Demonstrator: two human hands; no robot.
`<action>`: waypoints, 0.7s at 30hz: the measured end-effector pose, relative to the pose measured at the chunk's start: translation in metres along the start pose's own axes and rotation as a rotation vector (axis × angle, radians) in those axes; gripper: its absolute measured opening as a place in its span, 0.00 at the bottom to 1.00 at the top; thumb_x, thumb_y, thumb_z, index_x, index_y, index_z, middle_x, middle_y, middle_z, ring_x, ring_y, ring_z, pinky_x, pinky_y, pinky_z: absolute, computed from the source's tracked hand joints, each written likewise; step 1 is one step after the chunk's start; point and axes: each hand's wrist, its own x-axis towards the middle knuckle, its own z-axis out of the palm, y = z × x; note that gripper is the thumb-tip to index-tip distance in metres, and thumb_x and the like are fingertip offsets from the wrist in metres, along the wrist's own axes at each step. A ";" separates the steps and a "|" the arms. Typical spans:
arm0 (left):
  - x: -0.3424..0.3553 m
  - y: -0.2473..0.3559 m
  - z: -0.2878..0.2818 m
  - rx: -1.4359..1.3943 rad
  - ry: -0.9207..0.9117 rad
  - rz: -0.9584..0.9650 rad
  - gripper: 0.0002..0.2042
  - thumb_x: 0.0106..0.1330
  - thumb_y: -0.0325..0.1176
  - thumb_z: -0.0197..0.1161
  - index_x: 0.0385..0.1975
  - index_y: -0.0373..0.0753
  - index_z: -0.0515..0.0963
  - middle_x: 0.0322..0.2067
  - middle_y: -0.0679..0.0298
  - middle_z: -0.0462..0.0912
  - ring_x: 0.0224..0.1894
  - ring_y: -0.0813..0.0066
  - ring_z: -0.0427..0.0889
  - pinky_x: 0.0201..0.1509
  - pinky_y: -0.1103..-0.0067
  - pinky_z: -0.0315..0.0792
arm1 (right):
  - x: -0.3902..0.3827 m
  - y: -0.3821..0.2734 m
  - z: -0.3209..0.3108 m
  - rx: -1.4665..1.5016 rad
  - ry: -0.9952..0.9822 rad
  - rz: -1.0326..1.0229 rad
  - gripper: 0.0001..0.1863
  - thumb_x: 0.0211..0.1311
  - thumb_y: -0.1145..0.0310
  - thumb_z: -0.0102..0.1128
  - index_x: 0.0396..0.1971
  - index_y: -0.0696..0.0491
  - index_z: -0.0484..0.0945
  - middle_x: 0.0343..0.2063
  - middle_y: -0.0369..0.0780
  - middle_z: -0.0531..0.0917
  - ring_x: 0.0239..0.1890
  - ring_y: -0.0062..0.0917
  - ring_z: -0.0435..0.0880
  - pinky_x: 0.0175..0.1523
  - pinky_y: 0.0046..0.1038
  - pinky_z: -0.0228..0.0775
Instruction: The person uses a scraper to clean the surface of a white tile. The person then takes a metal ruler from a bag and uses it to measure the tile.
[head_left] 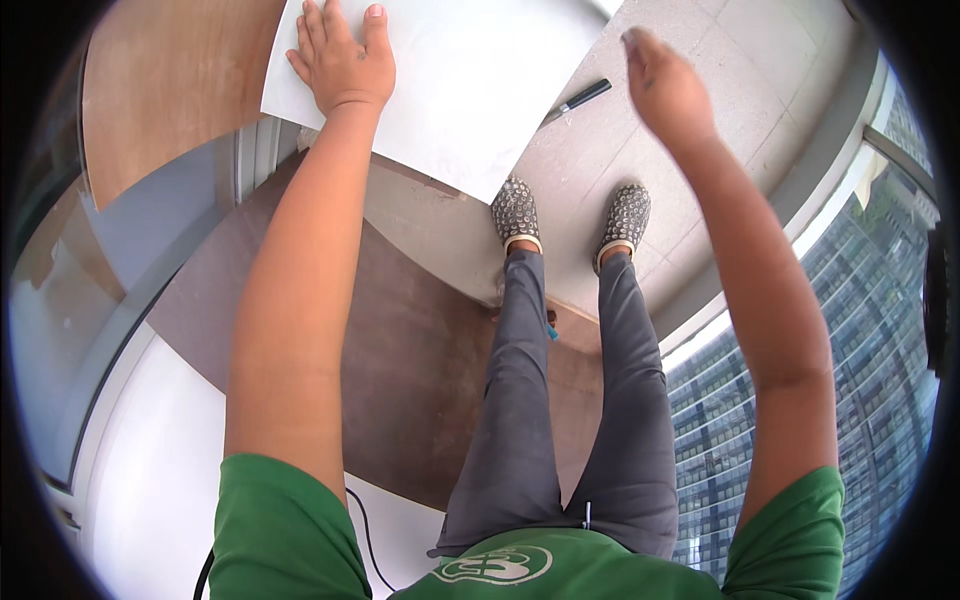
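My left hand lies with its fingers spread and pressed on a large white sheet at the top of the view. Just beyond the sheet's right edge, my right hand is raised with its fingers closed; whether the small greyish bit at its fingertips is something held, I cannot make out. Near that hand, a blade with a black handle lies on the tiled floor, close to the sheet's edge.
A wooden panel stands at the left by a glass frame. A dark brown board and a white surface with a black cable lie lower. My feet stand on pale tiles. A window lines the right.
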 end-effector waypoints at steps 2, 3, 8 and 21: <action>-0.001 0.004 -0.004 0.076 -0.041 -0.025 0.35 0.76 0.58 0.44 0.75 0.42 0.58 0.78 0.55 0.52 0.80 0.59 0.46 0.82 0.57 0.34 | -0.042 -0.027 0.010 0.048 -0.077 -0.032 0.06 0.72 0.66 0.51 0.44 0.48 0.75 0.32 0.46 0.84 0.35 0.44 0.86 0.40 0.44 0.80; -0.001 0.007 -0.006 0.140 -0.069 -0.043 0.34 0.76 0.54 0.45 0.75 0.39 0.57 0.77 0.52 0.52 0.80 0.56 0.47 0.81 0.56 0.37 | -0.061 -0.041 0.013 0.065 -0.157 -0.010 0.05 0.71 0.68 0.52 0.43 0.48 0.75 0.32 0.46 0.84 0.35 0.43 0.86 0.39 0.43 0.80; 0.000 -0.005 -0.002 0.201 -0.016 -0.001 0.33 0.76 0.53 0.47 0.73 0.37 0.60 0.76 0.48 0.55 0.79 0.53 0.50 0.80 0.53 0.41 | -0.154 -0.104 0.033 0.079 -0.538 -0.111 0.15 0.64 0.71 0.57 0.50 0.53 0.73 0.35 0.44 0.83 0.36 0.40 0.86 0.41 0.40 0.81; 0.000 0.006 -0.006 0.187 -0.062 -0.020 0.33 0.77 0.53 0.44 0.74 0.37 0.58 0.77 0.49 0.53 0.79 0.54 0.49 0.81 0.55 0.40 | -0.055 -0.036 0.007 0.205 -0.061 0.183 0.12 0.75 0.62 0.52 0.43 0.56 0.78 0.35 0.53 0.84 0.38 0.51 0.84 0.44 0.47 0.77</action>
